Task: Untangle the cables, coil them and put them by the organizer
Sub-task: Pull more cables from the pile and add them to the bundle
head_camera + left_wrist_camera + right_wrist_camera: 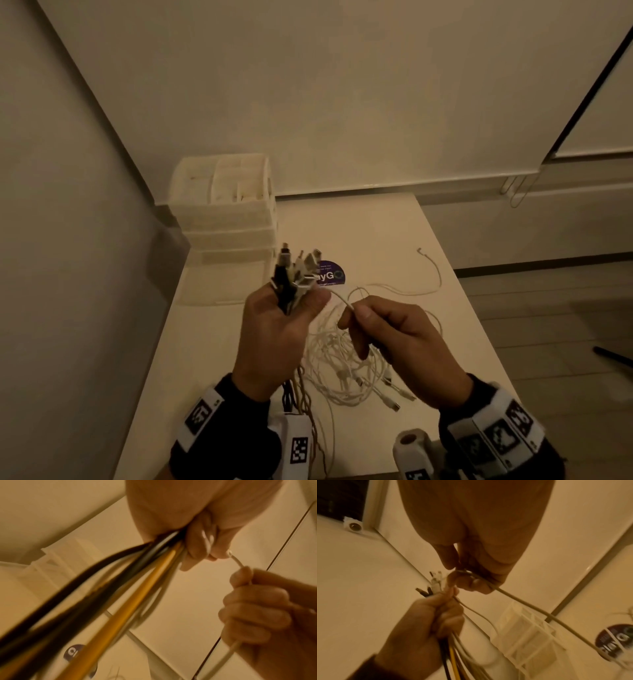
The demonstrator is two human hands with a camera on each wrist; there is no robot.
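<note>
A bundle of cables [291, 274] was gripped in the left hand [274, 339], plugs pointing up and away. One white cable [342, 299] was pinched by the right hand [394, 342]. Yellow strand [120, 608] was shown by wrist views only. Tangle [346, 370] lay on the table [428, 291] below the hands, organizer [226, 212] beyond them.

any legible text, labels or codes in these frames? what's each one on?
"yG": the only clear letters on the round purple sticker on the table; the start of the word is hidden behind the cable plugs, and the small lines of print above and below are too blurred to read.
Wristband markers: black-and-white square code patterns, no words or numbers.
Wrist views: sticker letters are blurred and cut off, not readable.
Organizer: no text visible.
</note>
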